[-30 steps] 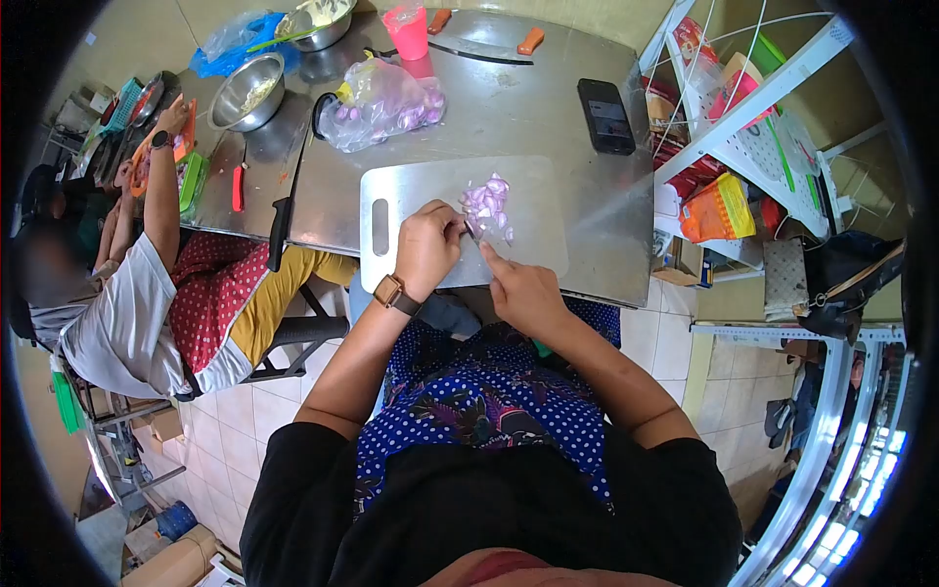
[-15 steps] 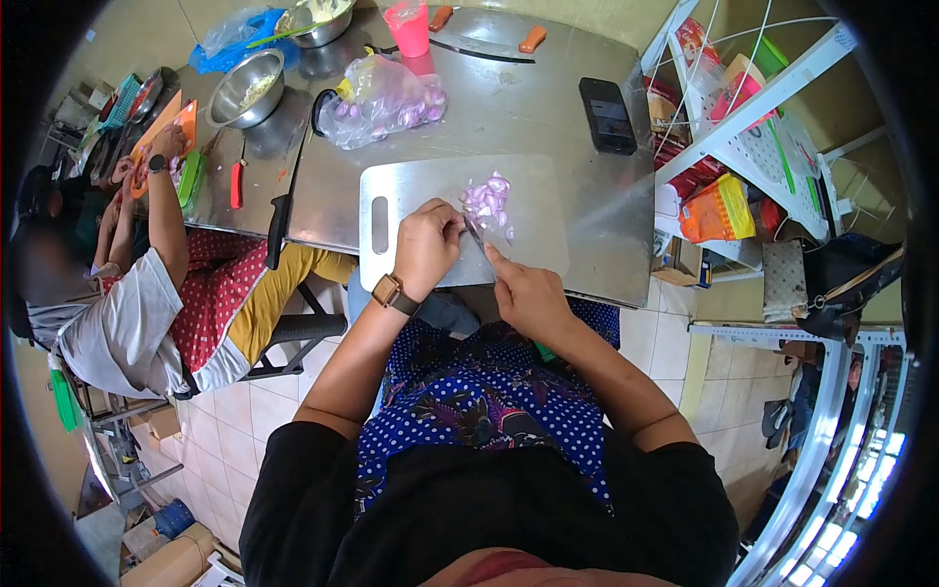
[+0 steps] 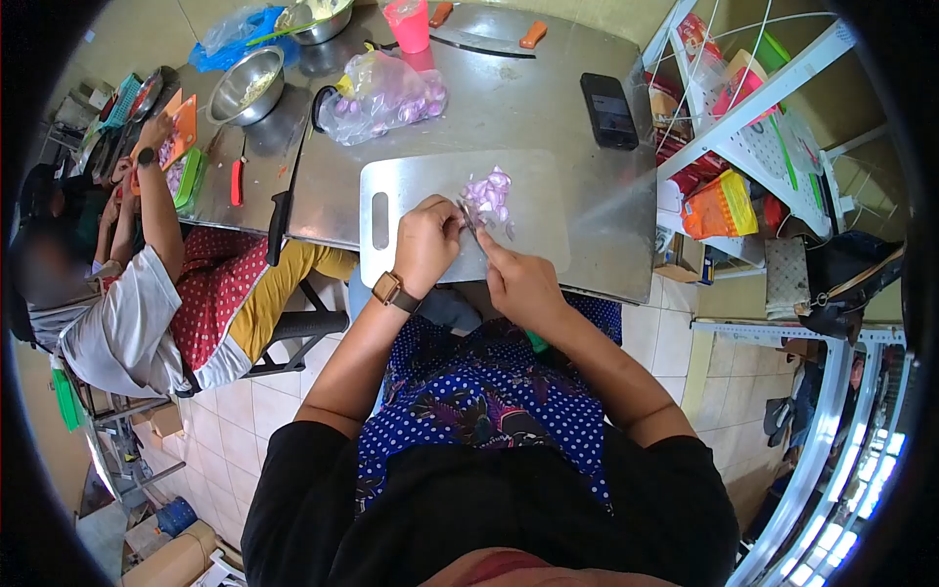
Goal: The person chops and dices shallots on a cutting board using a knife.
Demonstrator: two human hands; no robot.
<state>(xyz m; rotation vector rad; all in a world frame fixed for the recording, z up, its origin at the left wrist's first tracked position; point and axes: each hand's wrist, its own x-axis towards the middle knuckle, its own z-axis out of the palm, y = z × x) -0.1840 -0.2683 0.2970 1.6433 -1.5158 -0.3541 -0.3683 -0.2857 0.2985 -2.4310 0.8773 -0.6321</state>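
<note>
Metal counter (image 3: 606,230); on it, a cutting board (image 3: 391,176). Left hand (image 3: 427,245) pinches shallot, mostly hidden; right hand (image 3: 523,286) grips a knife (image 3: 469,215), chopped shallots (image 3: 489,193) just beyond. Fingertips beside the blade could be nicked if it slips.

The scene is evenly and fairly brightly lit, while the strongest light is seen at the lower right, where the barred opening (image 3: 877,479) is washed out to bluish white. A pale, hazy streak of glare is cast across the steel table (image 3: 611,249), and a pink reflection is thrown beneath the cup (image 3: 411,31). Detail in the black shirt (image 3: 421,509) is largely lost. The knife blade (image 3: 469,219) is rendered small and soft. The seated person's face (image 3: 47,262) is blurred. Straight shelf rails (image 3: 827,411) are bent by wide-angle distortion, and the corners are swallowed by black vignetting.
</note>
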